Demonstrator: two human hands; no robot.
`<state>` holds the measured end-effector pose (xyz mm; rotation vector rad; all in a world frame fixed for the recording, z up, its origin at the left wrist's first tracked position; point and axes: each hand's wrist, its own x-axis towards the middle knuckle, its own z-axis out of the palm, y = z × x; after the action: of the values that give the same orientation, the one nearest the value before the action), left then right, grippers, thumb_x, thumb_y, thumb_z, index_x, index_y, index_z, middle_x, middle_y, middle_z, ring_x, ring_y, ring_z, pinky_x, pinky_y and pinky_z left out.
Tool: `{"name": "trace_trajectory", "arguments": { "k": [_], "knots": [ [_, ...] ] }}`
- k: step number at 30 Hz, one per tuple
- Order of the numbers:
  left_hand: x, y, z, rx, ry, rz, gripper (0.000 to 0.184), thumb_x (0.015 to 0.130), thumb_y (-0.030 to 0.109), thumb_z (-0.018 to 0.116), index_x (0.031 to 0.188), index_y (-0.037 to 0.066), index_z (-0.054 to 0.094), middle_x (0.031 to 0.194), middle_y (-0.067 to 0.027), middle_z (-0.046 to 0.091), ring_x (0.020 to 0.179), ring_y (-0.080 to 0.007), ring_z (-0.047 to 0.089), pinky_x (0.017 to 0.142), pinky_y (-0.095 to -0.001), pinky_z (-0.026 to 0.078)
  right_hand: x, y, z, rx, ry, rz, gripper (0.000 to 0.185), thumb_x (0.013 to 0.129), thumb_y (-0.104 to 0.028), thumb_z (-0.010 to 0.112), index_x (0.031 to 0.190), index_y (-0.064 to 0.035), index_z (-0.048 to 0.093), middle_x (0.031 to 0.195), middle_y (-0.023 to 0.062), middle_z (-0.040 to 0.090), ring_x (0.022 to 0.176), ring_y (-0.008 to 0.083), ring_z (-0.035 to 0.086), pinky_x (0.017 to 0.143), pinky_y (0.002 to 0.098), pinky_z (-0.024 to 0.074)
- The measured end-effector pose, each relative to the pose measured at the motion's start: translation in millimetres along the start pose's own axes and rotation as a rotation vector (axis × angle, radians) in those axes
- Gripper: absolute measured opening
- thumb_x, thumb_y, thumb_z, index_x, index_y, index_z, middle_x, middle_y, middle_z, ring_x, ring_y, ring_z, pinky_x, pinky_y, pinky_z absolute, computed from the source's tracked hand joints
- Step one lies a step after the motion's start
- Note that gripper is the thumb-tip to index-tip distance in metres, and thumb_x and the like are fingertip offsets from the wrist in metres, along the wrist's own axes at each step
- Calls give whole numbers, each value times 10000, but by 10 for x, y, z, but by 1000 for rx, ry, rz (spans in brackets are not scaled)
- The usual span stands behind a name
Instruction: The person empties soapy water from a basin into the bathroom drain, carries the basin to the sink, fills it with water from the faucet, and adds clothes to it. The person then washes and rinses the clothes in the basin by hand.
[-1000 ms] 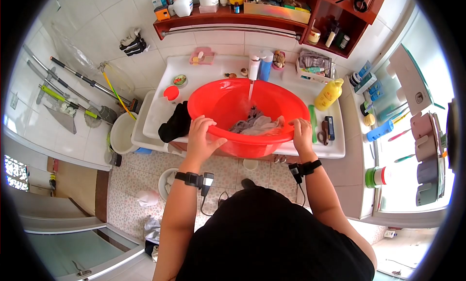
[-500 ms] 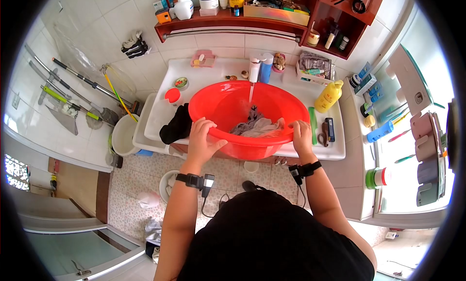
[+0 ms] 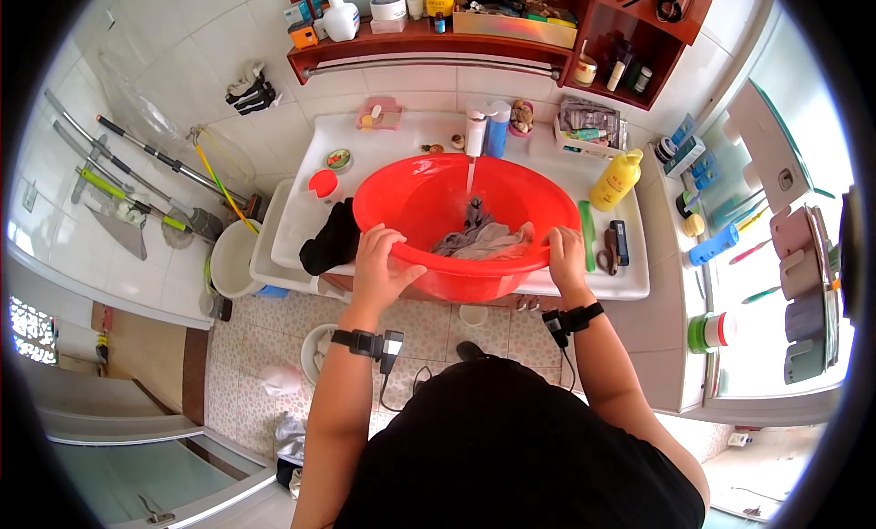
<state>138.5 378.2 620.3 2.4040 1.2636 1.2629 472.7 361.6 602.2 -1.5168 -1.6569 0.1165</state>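
A large red plastic basin [image 3: 411,196] rests on the white sink counter [image 3: 301,214], its near side jutting over the front edge. Water runs into it from the white faucet [image 3: 475,132]. Greyish wet cloth [image 3: 484,240] lies in the bottom, its far end darker. My left hand [image 3: 376,262] grips the near left rim, thumb on the outside and fingers over the edge. At the right rim, my right hand [image 3: 567,260] is closed round the edge. Black cloth [image 3: 331,237] lies on the counter just left of the basin.
Right of the basin stand a yellow pump bottle [image 3: 617,179], a green comb [image 3: 587,232] and scissors [image 3: 607,258]. A blue bottle [image 3: 497,129] is beside the faucet. A red shelf [image 3: 365,50] hangs above. A white bucket [image 3: 235,260] stands at the left.
Both hands keep their hold on the basin rim, and the basin stays in place. Water is still running; the view has shifted very slightly.
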Motion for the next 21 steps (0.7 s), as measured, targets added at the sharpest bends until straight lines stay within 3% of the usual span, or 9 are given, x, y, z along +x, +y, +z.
{"name": "trace_trajectory", "arguments": {
  "k": [21],
  "knots": [
    [1,3,-6,14,-5,6,541,684,435,718,978,21,531,1002,-124,566,1043,-352,490,947,-453,379,-4,1,10,-6,6,-10,288,848,-153,400,628,-2,510,651,151,527,683,341,503,709,413,376]
  ]
}}
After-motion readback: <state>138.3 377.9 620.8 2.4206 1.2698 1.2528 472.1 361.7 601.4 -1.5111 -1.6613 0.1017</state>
